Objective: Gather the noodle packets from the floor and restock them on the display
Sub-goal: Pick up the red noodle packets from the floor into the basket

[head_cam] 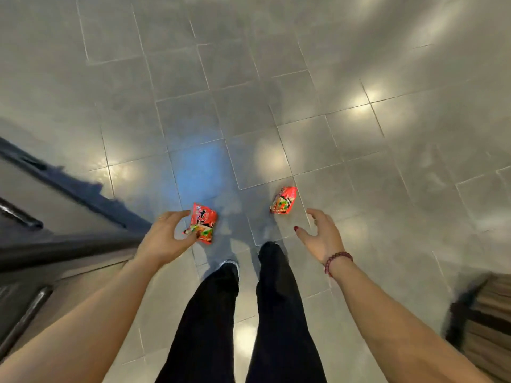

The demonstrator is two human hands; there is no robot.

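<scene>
Two red noodle packets lie on the grey tiled floor in front of my feet. The left packet [203,223] lies just right of my left hand [166,236], whose spread, relaxed fingers reach around its left edge; I cannot tell whether they touch it. The right packet [283,200] lies a little farther away, up and left of my right hand [322,236]. That hand is open with its palm turned toward the packet and holds nothing. A bead bracelet circles the right wrist.
My legs in black trousers [249,313] stand between the two arms. A dark display unit with metal rails [55,217] runs along the left. A wooden slatted fixture [486,313] sits at the lower right. Glossy floor tiles [249,92] stretch ahead.
</scene>
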